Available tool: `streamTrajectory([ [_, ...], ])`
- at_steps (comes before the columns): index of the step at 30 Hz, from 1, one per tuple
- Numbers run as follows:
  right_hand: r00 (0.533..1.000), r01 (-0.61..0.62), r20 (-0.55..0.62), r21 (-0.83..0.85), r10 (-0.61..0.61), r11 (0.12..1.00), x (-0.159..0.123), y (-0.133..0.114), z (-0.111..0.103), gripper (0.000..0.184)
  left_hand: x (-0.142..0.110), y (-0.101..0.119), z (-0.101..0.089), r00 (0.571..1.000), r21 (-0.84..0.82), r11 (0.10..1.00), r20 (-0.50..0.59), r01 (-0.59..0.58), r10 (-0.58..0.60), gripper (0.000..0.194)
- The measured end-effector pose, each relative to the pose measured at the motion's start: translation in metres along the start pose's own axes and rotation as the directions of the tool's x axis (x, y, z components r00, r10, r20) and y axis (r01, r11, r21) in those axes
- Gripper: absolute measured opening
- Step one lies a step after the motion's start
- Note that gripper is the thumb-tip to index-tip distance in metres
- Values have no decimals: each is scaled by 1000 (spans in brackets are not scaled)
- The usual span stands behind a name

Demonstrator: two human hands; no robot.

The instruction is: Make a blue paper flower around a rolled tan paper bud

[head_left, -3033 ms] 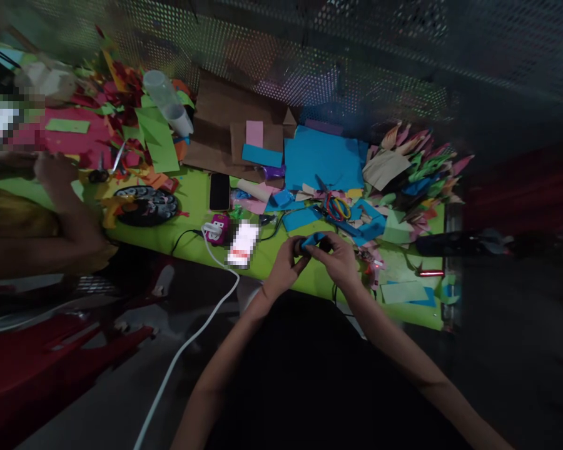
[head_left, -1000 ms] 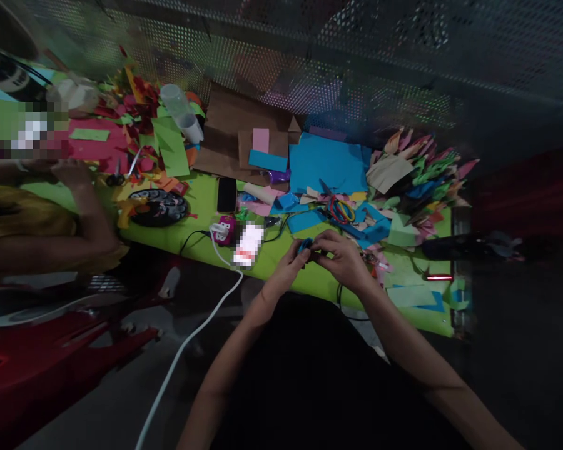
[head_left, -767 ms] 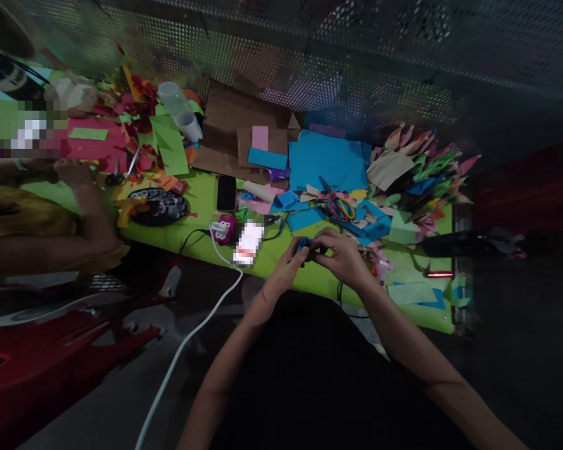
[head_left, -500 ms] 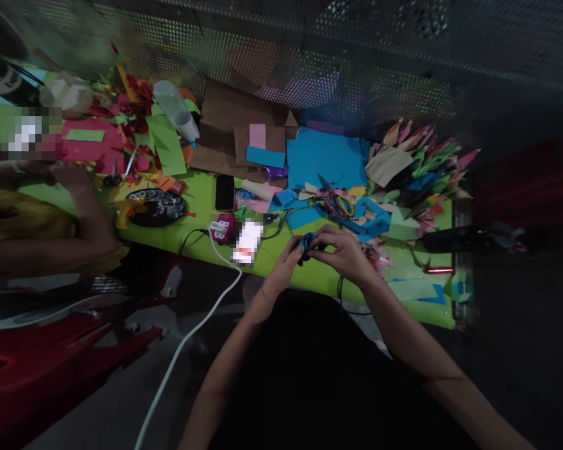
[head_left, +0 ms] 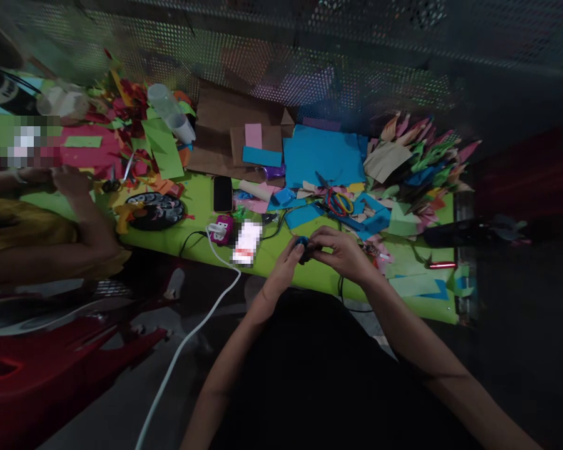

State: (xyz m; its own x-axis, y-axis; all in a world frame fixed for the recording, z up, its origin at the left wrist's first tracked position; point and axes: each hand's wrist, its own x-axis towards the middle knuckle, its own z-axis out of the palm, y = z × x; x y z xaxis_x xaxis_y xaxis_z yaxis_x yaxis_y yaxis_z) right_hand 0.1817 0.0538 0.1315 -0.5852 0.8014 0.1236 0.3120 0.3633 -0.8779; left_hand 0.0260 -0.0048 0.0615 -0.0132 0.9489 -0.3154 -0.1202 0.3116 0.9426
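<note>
A small rolled piece of blue paper (head_left: pixel 302 241) is held between both hands over the front edge of the green table. My left hand (head_left: pixel 286 261) is closed on it from the left, thumb on top. My right hand (head_left: pixel 334 249) pinches at its right side; the fingers hide much of the paper there. Just beyond the hands lie blue paper strips (head_left: pixel 304 216) and scissors with red and yellow handles (head_left: pixel 340 203). A lit phone (head_left: pixel 247 242) rests to the left of my left hand.
The green table (head_left: pixel 197 194) carries a blue sheet (head_left: pixel 326 156), brown paper (head_left: pixel 211 137), a dark phone (head_left: pixel 223 194), a pink power adapter (head_left: pixel 222 230) and paper flowers (head_left: pixel 426 153). A white cable (head_left: pixel 187 337) hangs off the front. Another person's arm (head_left: pixel 87 212) is at left.
The blue paper has turned slightly between my fingers, so less of its rolled top shows. Both hands stay in nearly the same place. The view has shifted a little.
</note>
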Motion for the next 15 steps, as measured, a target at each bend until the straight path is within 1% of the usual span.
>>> streamTrajectory([
  [4, 1000, 7, 11, -8, -7, 1000, 0, 2, -2, 12, 1, -10, -2, 1000, 17, 1000, -3, -4, 4, 53],
  [7, 999, 32, 18, -4, -32, 999, 1, 3, -3, 11, 2, -11, -3, 1000, 13, 1000, 8, -2, 2, 57],
  [10, 999, 37, 22, -11, -36, 999, 0, 5, -4, 11, 2, -8, -4, 1000, 8, 1000, 5, -2, 2, 61],
  [15, 998, 58, -8, -46, -59, 997, 0, 6, -5, 11, 0, 2, -3, 1000, -21, 1000, 16, -13, 13, 65],
])
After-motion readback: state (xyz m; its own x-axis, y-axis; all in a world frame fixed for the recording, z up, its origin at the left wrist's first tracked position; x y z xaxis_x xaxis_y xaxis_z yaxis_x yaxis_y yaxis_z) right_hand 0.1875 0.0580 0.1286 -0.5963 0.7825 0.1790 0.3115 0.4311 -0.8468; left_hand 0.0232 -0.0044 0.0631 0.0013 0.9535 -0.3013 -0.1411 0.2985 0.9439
